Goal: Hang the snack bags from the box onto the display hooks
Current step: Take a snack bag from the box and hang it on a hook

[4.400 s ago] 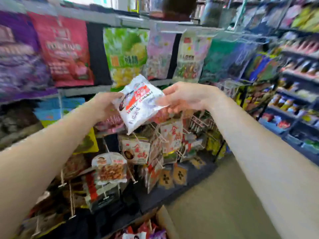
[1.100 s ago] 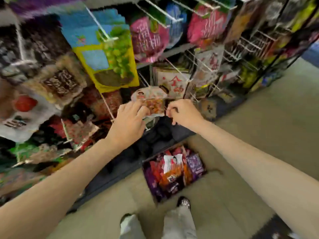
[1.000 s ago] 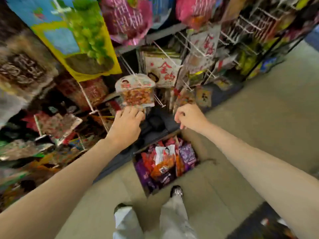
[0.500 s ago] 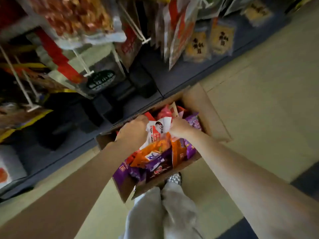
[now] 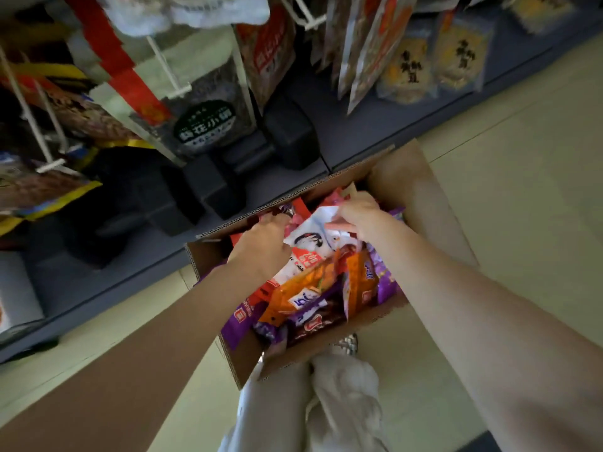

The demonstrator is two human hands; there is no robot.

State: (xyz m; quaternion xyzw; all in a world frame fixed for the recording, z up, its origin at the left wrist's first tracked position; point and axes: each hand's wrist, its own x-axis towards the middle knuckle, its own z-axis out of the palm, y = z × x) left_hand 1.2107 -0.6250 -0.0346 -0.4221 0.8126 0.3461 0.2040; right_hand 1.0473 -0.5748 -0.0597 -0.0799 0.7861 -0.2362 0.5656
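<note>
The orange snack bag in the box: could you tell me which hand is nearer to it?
Left. The left hand sits just above the orange snack bag; the right hand is farther, toward the cardboard box's far end.

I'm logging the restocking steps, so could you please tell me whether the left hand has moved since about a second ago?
Yes. The left hand has dropped from the hanging bags on the rack down into the cardboard box, beside the white snack bag.

A hanging dark bag (image 5: 208, 125) bears a black oval label with white Chinese characters, only partly legible.
</note>
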